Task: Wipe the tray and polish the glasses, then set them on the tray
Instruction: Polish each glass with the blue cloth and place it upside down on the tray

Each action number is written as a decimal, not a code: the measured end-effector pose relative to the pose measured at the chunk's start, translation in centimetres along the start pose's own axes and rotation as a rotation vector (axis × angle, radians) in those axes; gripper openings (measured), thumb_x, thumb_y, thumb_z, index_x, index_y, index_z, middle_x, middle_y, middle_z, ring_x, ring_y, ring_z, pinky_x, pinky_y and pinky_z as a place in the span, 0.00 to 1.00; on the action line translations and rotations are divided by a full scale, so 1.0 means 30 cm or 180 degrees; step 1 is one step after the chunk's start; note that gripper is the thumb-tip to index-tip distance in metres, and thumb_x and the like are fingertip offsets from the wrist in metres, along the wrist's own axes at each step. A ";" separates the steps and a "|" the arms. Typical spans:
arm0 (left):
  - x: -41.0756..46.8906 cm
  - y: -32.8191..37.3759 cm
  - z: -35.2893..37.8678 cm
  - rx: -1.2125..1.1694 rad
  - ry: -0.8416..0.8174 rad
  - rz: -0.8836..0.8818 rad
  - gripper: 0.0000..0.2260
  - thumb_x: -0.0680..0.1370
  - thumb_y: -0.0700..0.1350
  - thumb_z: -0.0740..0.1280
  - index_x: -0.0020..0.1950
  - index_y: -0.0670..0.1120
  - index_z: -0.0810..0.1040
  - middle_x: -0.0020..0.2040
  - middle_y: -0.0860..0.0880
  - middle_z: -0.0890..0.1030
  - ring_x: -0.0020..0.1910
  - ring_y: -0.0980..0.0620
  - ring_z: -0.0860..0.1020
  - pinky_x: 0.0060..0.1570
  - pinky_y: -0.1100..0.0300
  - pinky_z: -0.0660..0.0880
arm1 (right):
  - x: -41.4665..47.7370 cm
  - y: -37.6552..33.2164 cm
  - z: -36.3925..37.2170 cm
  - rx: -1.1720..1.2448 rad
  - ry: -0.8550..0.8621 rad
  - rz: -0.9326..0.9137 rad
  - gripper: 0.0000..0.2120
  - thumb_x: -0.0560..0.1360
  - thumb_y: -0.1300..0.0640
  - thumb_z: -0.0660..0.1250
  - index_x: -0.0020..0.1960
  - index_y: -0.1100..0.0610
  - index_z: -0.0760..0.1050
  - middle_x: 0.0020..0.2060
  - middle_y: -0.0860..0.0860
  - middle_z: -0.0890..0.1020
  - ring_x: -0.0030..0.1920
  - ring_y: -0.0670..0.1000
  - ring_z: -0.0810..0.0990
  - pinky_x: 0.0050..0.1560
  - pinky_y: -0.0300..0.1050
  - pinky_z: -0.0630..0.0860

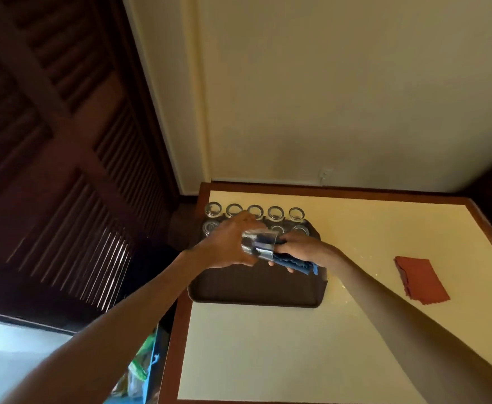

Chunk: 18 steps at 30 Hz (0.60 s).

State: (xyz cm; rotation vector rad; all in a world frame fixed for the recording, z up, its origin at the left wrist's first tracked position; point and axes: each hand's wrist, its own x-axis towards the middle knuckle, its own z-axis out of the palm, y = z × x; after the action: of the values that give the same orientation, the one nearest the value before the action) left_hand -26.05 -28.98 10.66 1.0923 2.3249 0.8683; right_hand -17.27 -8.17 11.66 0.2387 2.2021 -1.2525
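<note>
Above the tray's (253, 290) twelve o'clock end: left hand (224, 243) grips glass (257, 246) sideways; right hand (301, 247) pinches blue cloth (295, 263) stuffed inside. Hard twisting could drop it onto standing glasses (275, 212).

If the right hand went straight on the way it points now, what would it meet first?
The glass gripped by the left hand: the right hand, holding the blue cloth, points into its open end. Depth is unclear, but they look in line.
</note>
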 end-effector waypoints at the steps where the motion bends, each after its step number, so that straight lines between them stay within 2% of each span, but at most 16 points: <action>1: 0.003 0.034 -0.042 -0.0062 0.0044 0.0098 0.35 0.68 0.43 0.83 0.73 0.55 0.75 0.67 0.57 0.72 0.65 0.59 0.72 0.66 0.66 0.70 | -0.027 -0.027 -0.014 0.0017 0.0164 -0.0066 0.09 0.84 0.56 0.59 0.52 0.56 0.78 0.40 0.51 0.85 0.31 0.50 0.79 0.36 0.43 0.77; 4: 0.017 0.083 -0.134 -0.0380 0.0048 0.0246 0.34 0.67 0.45 0.84 0.70 0.56 0.78 0.64 0.56 0.72 0.61 0.65 0.73 0.60 0.73 0.72 | -0.062 -0.062 -0.047 0.0102 0.0555 -0.0153 0.10 0.83 0.55 0.62 0.52 0.59 0.79 0.33 0.50 0.83 0.32 0.53 0.79 0.36 0.44 0.76; 5: 0.016 0.105 -0.168 -0.0521 0.0008 0.0194 0.33 0.67 0.48 0.85 0.69 0.58 0.78 0.65 0.56 0.73 0.62 0.64 0.74 0.62 0.70 0.73 | -0.075 -0.074 -0.061 0.0111 0.0626 -0.0189 0.10 0.83 0.55 0.62 0.53 0.60 0.79 0.33 0.51 0.83 0.33 0.53 0.79 0.37 0.46 0.77; 7: 0.018 0.142 -0.219 -0.1224 -0.0148 -0.0089 0.28 0.69 0.57 0.81 0.67 0.60 0.78 0.67 0.55 0.76 0.64 0.55 0.78 0.65 0.53 0.79 | -0.107 -0.106 -0.090 0.0117 0.0793 -0.0286 0.08 0.83 0.56 0.62 0.52 0.56 0.80 0.32 0.50 0.83 0.31 0.51 0.80 0.37 0.47 0.77; 9: 0.028 0.179 -0.228 -0.2037 -0.0126 -0.0516 0.18 0.77 0.62 0.71 0.63 0.55 0.80 0.64 0.49 0.79 0.62 0.46 0.81 0.61 0.43 0.81 | -0.136 -0.145 -0.113 0.0083 0.0961 -0.0422 0.07 0.82 0.56 0.64 0.53 0.53 0.81 0.32 0.48 0.83 0.30 0.49 0.80 0.36 0.44 0.76; 11: 0.043 0.223 -0.219 -0.2216 0.0265 -0.0922 0.18 0.84 0.61 0.59 0.57 0.51 0.82 0.59 0.43 0.82 0.58 0.41 0.82 0.62 0.40 0.79 | -0.154 -0.185 -0.124 -0.0277 0.1230 -0.0524 0.08 0.81 0.52 0.67 0.49 0.54 0.81 0.33 0.49 0.82 0.32 0.51 0.81 0.37 0.44 0.75; 14: 0.068 0.285 -0.203 -0.1699 0.0584 -0.1004 0.18 0.88 0.56 0.53 0.54 0.51 0.80 0.55 0.41 0.82 0.54 0.42 0.81 0.60 0.47 0.79 | -0.147 -0.232 -0.136 -0.1001 0.1848 -0.0287 0.20 0.75 0.38 0.70 0.36 0.53 0.77 0.27 0.47 0.78 0.28 0.48 0.77 0.30 0.39 0.69; 16: 0.086 0.324 -0.208 -0.1604 0.0656 -0.0806 0.17 0.89 0.49 0.52 0.52 0.48 0.80 0.53 0.41 0.81 0.50 0.45 0.79 0.53 0.50 0.76 | -0.136 -0.255 -0.143 -0.0893 0.2193 -0.0152 0.24 0.68 0.31 0.72 0.35 0.52 0.79 0.27 0.46 0.79 0.27 0.46 0.77 0.29 0.40 0.70; 18: 0.087 0.349 -0.223 -0.1689 0.0765 -0.0618 0.15 0.88 0.45 0.53 0.51 0.47 0.79 0.53 0.42 0.80 0.50 0.45 0.77 0.50 0.53 0.73 | -0.141 -0.273 -0.138 -0.0668 0.2433 -0.0241 0.25 0.65 0.29 0.73 0.33 0.52 0.79 0.25 0.45 0.78 0.27 0.47 0.78 0.31 0.42 0.71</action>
State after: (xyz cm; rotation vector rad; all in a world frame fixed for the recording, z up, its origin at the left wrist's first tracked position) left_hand -26.14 -24.12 22.39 0.5546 2.1371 1.4889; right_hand -18.98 -8.61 21.61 0.6378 2.9865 -1.0566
